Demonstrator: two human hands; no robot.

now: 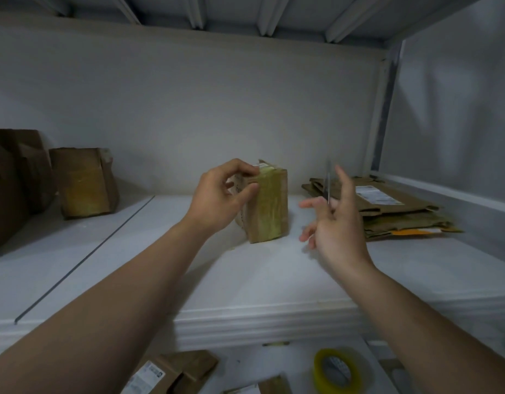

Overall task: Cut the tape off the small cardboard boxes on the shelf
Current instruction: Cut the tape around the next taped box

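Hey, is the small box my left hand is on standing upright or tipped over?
Upright. The small box stands on end on the shelf, taller than wide; the left hand grips its upper edge.

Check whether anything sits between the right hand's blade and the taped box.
Nothing visible does. The right hand holds a thin blade just right of the taped box, with only bare shelf between them. The left hand grips the box's upper left side, clear of that gap. The flattened cardboard lies further right.

2 hands (217, 196) (335, 226), 2 taped boxes (269, 207) (85, 183), 1 blade (328, 182), 1 tape roll (319, 373), 1 flattened-cardboard stack (393, 216)
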